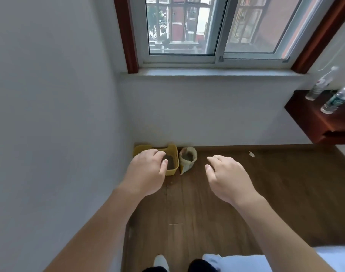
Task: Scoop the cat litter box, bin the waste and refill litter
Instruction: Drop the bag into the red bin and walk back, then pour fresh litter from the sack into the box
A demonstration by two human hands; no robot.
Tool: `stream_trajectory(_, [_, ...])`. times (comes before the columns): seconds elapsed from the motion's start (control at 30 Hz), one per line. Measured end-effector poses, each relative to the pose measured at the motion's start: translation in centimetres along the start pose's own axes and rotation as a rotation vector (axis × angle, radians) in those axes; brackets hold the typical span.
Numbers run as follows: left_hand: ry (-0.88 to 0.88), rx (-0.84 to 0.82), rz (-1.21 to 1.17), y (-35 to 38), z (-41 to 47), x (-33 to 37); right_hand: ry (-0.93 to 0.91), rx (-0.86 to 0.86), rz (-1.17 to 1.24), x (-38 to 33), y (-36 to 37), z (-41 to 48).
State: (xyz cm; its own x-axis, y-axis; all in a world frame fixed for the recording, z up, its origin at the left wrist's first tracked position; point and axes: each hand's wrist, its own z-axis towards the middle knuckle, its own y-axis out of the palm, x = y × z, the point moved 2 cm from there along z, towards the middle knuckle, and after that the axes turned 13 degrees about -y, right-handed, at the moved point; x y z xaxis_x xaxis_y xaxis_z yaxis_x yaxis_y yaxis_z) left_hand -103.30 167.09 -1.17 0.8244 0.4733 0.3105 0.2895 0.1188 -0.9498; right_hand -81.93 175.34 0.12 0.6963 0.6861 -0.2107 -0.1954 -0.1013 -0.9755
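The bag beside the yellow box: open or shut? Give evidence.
Open: the bag stands with its top spread wide, showing greyish contents inside.

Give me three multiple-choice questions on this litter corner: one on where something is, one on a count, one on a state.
1. Where does the litter bag stand?
A. On the windowsill
B. On the floor, just right of the litter box
C. On the shelf

2. How many bottles stand on the shelf?
A. One
B. Two
C. Four

3. What do the left hand and right hand hold?
A. Nothing
B. A scoop in the left
C. The bag in the right

Answers: B, the bag sits beside the yellow box by the wall; B, two clear bottles show; A, both hands hover empty, fingers loosely curled.
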Motion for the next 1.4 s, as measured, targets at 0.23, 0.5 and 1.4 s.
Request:
stream_trajectory(0.23, [0.086, -0.024, 0.021, -0.9, 9.1, 1.3, 0.068, -0.008, 0.009, 2.2, -0.8, 7.1])
stream_trajectory(0.5, [0.077, -0.075, 0.049, 1.0, 18.6, 3.7, 0.085, -0.021, 0.041, 7.6, 0.3, 15.1])
stream_trajectory(1.4, [0.117, -0.27, 0.068, 17.1, 48.4, 2.7, 0.073, -0.2, 0.058, 20.3, 16.9, 42.6])
